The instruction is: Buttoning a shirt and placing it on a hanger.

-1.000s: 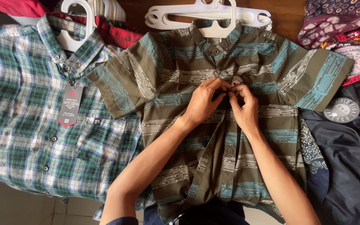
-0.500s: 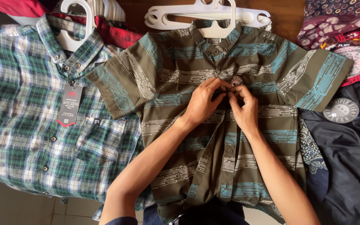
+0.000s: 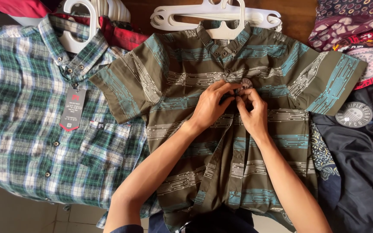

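An olive short-sleeved shirt (image 3: 255,172) with teal and white stripes lies flat on a white hanger (image 3: 221,17), collar at the top. Both of my hands meet on its button placket at chest height. My left hand (image 3: 210,105) pinches the left edge of the placket. My right hand (image 3: 251,110) pinches the right edge, fingertips touching those of the left. The button between them is hidden by my fingers.
A green and white plaid shirt (image 3: 26,129) with a dark hang tag (image 3: 72,110) lies to the left on another white hanger (image 3: 77,26). A dark garment with a round patch (image 3: 354,114) lies to the right. Patterned fabrics (image 3: 355,30) sit at the top right.
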